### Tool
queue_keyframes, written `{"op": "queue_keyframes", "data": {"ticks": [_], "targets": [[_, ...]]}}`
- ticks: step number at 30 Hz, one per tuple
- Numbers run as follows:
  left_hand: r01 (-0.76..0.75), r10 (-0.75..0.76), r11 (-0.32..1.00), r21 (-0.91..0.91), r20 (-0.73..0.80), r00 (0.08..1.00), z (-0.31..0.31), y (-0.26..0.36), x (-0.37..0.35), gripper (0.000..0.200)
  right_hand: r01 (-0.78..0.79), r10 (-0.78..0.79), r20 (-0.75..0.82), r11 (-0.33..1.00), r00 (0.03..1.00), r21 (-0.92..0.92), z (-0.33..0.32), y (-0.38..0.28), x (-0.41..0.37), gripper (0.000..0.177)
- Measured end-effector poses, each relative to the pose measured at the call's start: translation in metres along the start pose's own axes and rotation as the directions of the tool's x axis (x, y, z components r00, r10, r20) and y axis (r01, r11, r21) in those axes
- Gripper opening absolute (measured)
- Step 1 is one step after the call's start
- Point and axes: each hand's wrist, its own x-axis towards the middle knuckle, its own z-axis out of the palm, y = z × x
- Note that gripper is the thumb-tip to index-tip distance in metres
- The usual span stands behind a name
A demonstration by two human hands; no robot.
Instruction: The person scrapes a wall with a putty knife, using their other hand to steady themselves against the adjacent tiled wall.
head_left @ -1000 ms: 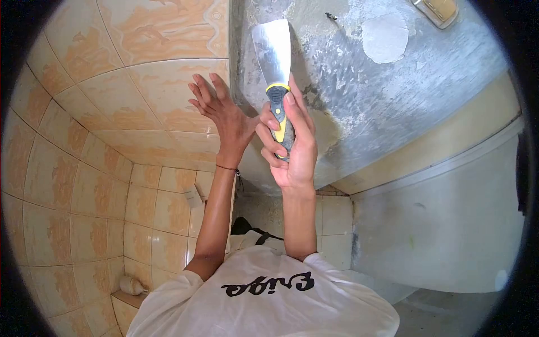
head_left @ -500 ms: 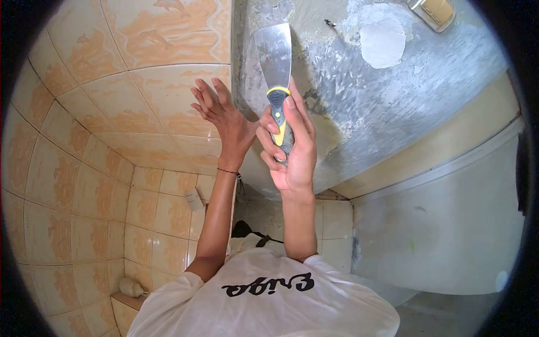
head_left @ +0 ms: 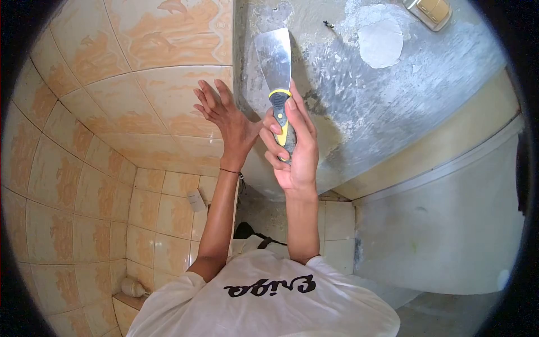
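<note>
A putty knife with a wide metal blade and a grey and yellow handle is in my right hand. My fingers wrap round the handle, thumb along it, and the blade points up toward the wall's top. Left of it, my left hand is open with fingers spread, in front of the tiled surface, its thumb reaching toward my right hand. Behind the knife stretches a rough grey cement wall with patchy, scraped-looking paint. A pale round patch shows on that wall.
Orange-patterned tiles cover the left side. A gold and clear fixture sits on the wall at upper right, with a small dark piece nearer the blade. A white box-like plate and a round white object lie lower left.
Both hands hold nearly the same pose, with the putty knife still in my right hand. The whole view has shifted only slightly.
</note>
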Motion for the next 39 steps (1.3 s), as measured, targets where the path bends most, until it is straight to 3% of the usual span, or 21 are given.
{"op": "queue_keyframes", "data": {"ticks": [9,15,18,39], "targets": [[-0.004,0.004,1.000,-0.029,0.006,1.000,0.000,-0.002,0.004,0.143,-0.023,0.023,0.014,0.999,1.000,-0.033,-0.004,-0.001,0.002,0.055],[-0.028,0.031,0.998,0.052,-0.047,0.998,0.011,-0.013,0.001,0.143,-0.011,0.012,0.079,1.000,0.997,-0.006,0.005,0.003,0.012,0.056],[-0.012,0.013,1.000,0.028,-0.017,1.000,0.005,-0.008,0.002,0.144,0.000,0.000,-0.006,0.999,1.000,-0.042,-0.001,0.001,0.001,0.056],[0.001,-0.001,1.000,-0.008,0.018,1.000,0.001,-0.002,0.004,0.147,0.019,-0.019,0.003,0.997,1.000,-0.073,-0.004,-0.003,-0.001,0.055]]}}
